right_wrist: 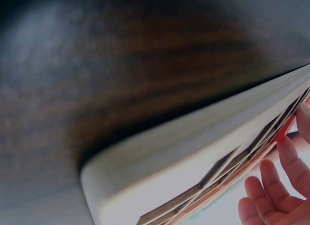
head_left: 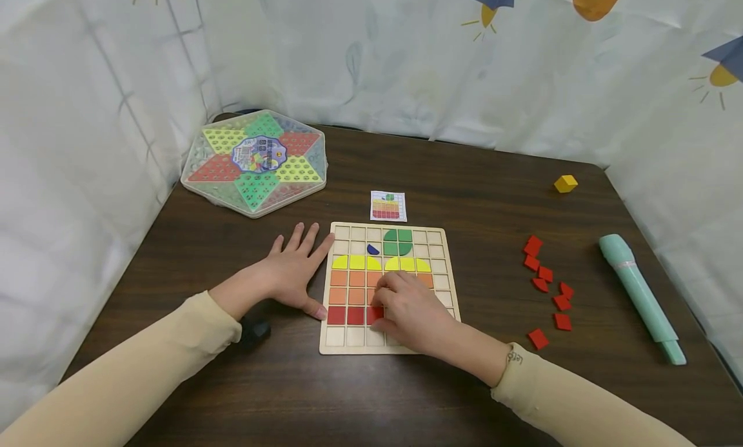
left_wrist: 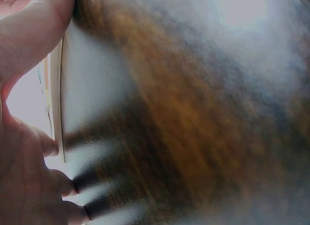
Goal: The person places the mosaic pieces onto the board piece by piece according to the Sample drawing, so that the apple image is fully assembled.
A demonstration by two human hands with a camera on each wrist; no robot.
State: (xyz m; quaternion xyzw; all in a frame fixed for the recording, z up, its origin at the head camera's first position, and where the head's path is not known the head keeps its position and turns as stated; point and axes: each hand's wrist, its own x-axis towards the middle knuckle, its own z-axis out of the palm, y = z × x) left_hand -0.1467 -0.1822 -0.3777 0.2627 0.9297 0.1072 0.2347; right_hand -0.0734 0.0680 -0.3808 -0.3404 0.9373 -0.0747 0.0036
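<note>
A square wooden grid board lies on the table, partly filled with coloured tiles. My left hand lies spread along its left side, with thumb and index fingertip at the edge. Over the lower middle of the board, my right hand has its fingers curled and pinches a red tile at the third cell of the red row. In the right wrist view that red tile shows between thumb and index finger. Yellow pieces, orange tiles and green pieces fill other cells. My right hand hides several cells.
Loose red tiles lie scattered to the right, beside a mint-green rod-like object. A small picture card sits behind the board. Farther back are a star-patterned game box and a yellow block. The table is dark wood.
</note>
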